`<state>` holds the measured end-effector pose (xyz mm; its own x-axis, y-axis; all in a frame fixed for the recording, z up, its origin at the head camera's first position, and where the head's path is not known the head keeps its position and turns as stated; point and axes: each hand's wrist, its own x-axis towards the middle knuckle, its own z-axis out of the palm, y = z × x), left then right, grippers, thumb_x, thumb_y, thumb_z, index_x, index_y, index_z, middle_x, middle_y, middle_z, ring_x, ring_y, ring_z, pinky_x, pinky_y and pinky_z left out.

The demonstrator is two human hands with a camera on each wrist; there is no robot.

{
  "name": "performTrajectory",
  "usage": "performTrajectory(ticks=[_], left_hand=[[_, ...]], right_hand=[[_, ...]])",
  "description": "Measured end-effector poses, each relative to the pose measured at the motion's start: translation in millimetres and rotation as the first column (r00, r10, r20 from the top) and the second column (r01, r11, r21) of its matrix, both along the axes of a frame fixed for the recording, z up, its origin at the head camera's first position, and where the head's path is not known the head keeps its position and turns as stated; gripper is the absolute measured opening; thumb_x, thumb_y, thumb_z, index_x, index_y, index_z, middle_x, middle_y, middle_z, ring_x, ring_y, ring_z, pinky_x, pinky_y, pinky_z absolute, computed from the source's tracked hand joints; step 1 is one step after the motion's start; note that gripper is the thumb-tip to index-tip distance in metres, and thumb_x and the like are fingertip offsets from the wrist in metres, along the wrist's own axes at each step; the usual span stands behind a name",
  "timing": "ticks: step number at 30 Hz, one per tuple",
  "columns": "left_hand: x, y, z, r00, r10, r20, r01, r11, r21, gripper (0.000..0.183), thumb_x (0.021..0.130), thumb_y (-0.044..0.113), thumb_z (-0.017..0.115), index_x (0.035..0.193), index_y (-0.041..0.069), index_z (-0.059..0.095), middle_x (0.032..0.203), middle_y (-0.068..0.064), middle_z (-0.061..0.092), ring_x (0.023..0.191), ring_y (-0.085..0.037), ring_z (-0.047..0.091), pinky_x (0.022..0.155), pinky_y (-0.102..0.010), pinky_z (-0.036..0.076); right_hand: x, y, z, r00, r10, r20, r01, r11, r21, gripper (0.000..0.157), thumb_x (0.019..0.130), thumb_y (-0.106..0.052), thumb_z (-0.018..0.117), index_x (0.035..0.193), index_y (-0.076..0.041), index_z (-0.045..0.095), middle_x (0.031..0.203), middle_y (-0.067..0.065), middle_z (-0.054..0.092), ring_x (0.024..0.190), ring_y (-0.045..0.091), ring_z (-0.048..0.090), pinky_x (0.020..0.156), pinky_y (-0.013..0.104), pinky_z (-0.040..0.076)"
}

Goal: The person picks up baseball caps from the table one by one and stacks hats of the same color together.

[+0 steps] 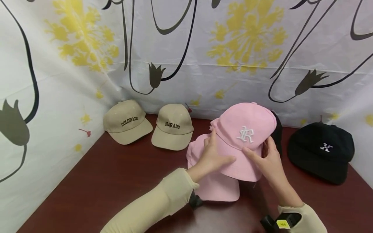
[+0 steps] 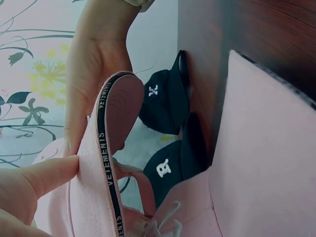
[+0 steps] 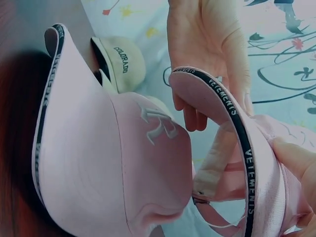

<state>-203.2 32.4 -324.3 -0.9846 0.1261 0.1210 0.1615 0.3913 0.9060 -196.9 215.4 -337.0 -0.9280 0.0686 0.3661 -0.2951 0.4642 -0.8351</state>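
Both hands hold a pink baseball cap [image 1: 250,118] with a white letter emblem, its brim tilted toward me. My left hand [image 1: 210,159] grips the cap's left side, thumb on the brim. On the other side my right hand [image 1: 270,158] grips it, thumb near the brim's seam and fingers behind. A second pink cap [image 1: 222,187] lies on the table below, partly covered by the held one. In the right wrist view this lower cap [image 3: 79,133] shows a similar emblem, and the held cap's brim edge [image 3: 242,133] bears black lettered tape.
Two beige caps [image 1: 129,121] [image 1: 172,126] marked COLORADO sit at the back left of the dark red table [image 1: 116,181]. A black cap [image 1: 322,150] stands at the right. Another black cap [image 2: 170,168] is mostly hidden behind the pink ones. Patterned cloth [image 1: 180,38] hangs behind.
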Motion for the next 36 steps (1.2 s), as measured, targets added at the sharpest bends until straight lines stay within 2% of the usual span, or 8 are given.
performTrajectory(ticks=[8, 13, 16, 20, 24, 31, 36], left_hand=[[0.2, -15, -2.8, 0.999, 0.037, 0.000, -0.037, 0.999, -0.003, 0.115, 0.066, 0.016, 0.082, 0.151, 0.014, 0.005, 0.143, -0.023, 0.025, 0.128, -0.033, 0.031, 0.102, -0.041, 0.032], [0.2, -22, -5.6, 0.998, 0.063, -0.016, -0.064, 0.997, -0.044, 0.115, 0.065, 0.017, 0.082, 0.150, 0.010, 0.006, 0.144, -0.024, 0.026, 0.130, -0.033, 0.027, 0.105, -0.044, 0.025], [0.1, -27, -9.3, 0.995, 0.095, -0.033, -0.097, 0.991, -0.096, 0.116, 0.063, 0.020, 0.083, 0.150, 0.011, 0.008, 0.144, -0.021, 0.028, 0.131, -0.033, 0.025, 0.106, -0.047, 0.020], [-0.5, -33, -16.8, 0.990, 0.128, -0.066, -0.136, 0.981, -0.136, 0.116, 0.061, 0.023, 0.083, 0.150, 0.009, 0.011, 0.144, -0.018, 0.030, 0.130, -0.034, 0.024, 0.106, -0.049, 0.017], [-0.3, -38, -24.5, 0.989, 0.121, -0.080, -0.128, 0.988, -0.083, 0.116, 0.061, 0.018, 0.083, 0.149, 0.006, 0.010, 0.144, -0.020, 0.028, 0.132, -0.035, 0.021, 0.107, -0.049, 0.016], [4.2, -42, -34.3, 0.989, 0.141, -0.044, -0.140, 0.990, 0.015, 0.113, 0.060, 0.009, 0.082, 0.149, 0.005, 0.011, 0.145, -0.024, 0.023, 0.136, -0.038, 0.009, 0.108, -0.051, 0.012], [7.2, -44, -40.2, 0.989, 0.151, -0.006, -0.150, 0.987, 0.058, 0.113, 0.060, 0.006, 0.080, 0.149, 0.005, 0.011, 0.148, -0.025, 0.015, 0.137, -0.038, 0.008, 0.107, -0.050, 0.019]], right_hand=[[-8.5, -14, -3.2, 0.999, 0.044, -0.019, -0.045, 0.999, -0.017, 0.081, 0.081, -0.014, 0.073, 0.146, -0.012, 0.024, 0.140, 0.015, 0.037, 0.127, 0.024, 0.035, 0.089, 0.008, 0.030], [-11.3, -22, -5.8, 0.998, 0.058, 0.004, -0.058, 0.998, -0.013, 0.083, 0.081, -0.016, 0.073, 0.146, -0.009, 0.023, 0.141, 0.016, 0.037, 0.128, 0.024, 0.034, 0.091, 0.010, 0.030], [-13.5, -27, -7.8, 0.998, 0.064, 0.023, -0.064, 0.998, -0.001, 0.085, 0.080, -0.018, 0.073, 0.146, -0.008, 0.021, 0.141, 0.017, 0.037, 0.127, 0.024, 0.035, 0.095, 0.019, 0.032], [-15.9, -32, -10.9, 0.995, 0.077, 0.061, -0.078, 0.997, 0.016, 0.088, 0.080, -0.022, 0.074, 0.147, -0.006, 0.018, 0.141, 0.019, 0.035, 0.127, 0.026, 0.034, 0.101, 0.040, 0.031], [-17.9, -36, -15.6, 0.991, 0.094, 0.096, -0.096, 0.995, 0.009, 0.091, 0.080, -0.023, 0.074, 0.148, -0.005, 0.015, 0.143, 0.020, 0.031, 0.128, 0.028, 0.032, 0.102, 0.048, 0.028], [-20.5, -43, -25.5, 0.984, 0.134, 0.116, -0.131, 0.991, -0.029, 0.089, 0.080, -0.019, 0.074, 0.147, -0.003, 0.017, 0.144, 0.020, 0.029, 0.130, 0.028, 0.029, 0.104, 0.046, 0.024], [-20.2, -45, -30.1, 0.980, 0.142, 0.137, -0.140, 0.990, -0.020, 0.089, 0.079, -0.019, 0.074, 0.146, -0.002, 0.018, 0.145, 0.021, 0.027, 0.131, 0.028, 0.026, 0.106, 0.047, 0.021]])
